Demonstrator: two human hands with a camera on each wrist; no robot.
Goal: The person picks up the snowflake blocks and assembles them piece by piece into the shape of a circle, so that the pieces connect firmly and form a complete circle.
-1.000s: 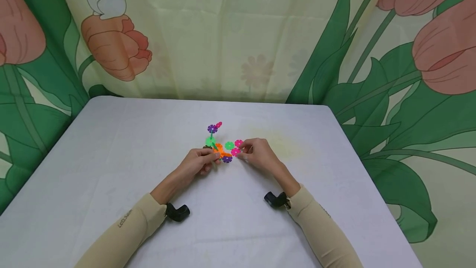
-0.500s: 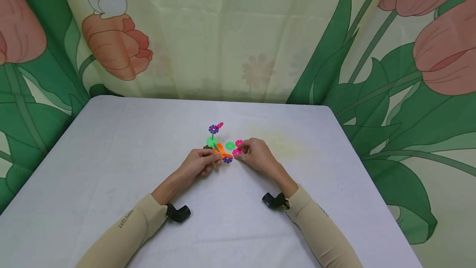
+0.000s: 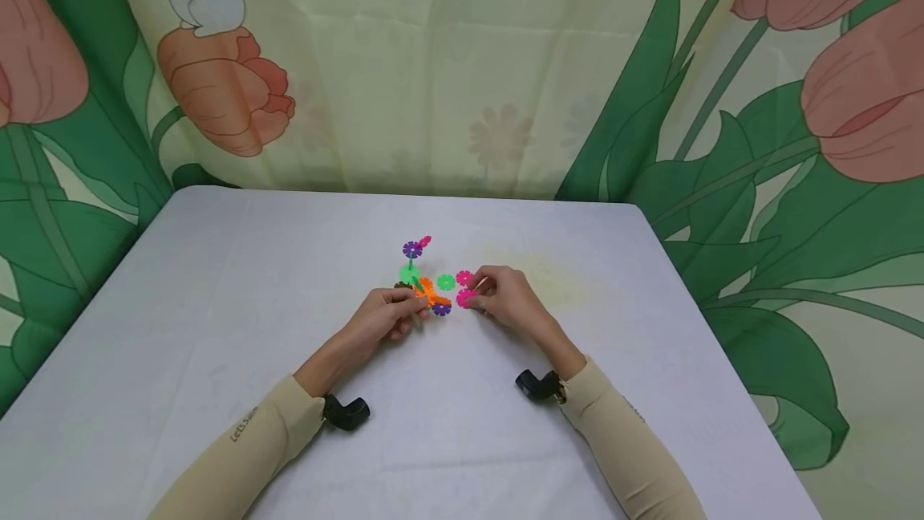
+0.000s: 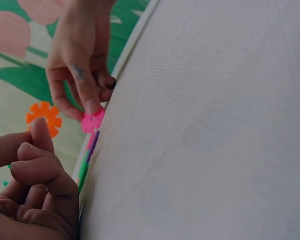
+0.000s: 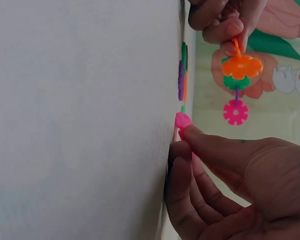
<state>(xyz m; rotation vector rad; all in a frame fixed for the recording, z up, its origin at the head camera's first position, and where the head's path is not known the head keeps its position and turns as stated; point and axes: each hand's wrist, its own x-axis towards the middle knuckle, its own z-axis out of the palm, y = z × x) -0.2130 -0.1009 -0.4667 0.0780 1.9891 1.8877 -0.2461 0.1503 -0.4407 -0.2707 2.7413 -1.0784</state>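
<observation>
My left hand point(image 3: 382, 318) pinches an orange snowflake disc point(image 5: 242, 66), part of a linked build. Joined to that build are a green disc point(image 3: 409, 274), a purple disc point(image 3: 412, 249) and a small pink disc point(image 5: 235, 112) at its far end. To the right, my right hand point(image 3: 508, 295) pinches a pink snowflake disc point(image 4: 92, 121) between thumb and fingertip, low over the table. A second pink disc point(image 3: 464, 278) lies right by those fingers. The left fingers partly hide the near end of the build.
Loose discs lie between the hands: a green one point(image 3: 445, 282) and a purple one point(image 3: 441, 309). A dark brown disc point(image 3: 401, 286) shows behind the left fingers. White cloth covers the table point(image 3: 433, 440); a printed curtain point(image 3: 404, 62) hangs behind it.
My right hand has shifted slightly right, and the pink disc in its fingers has come right, away from the purple disc. The left hand stays nearly still with the build.
</observation>
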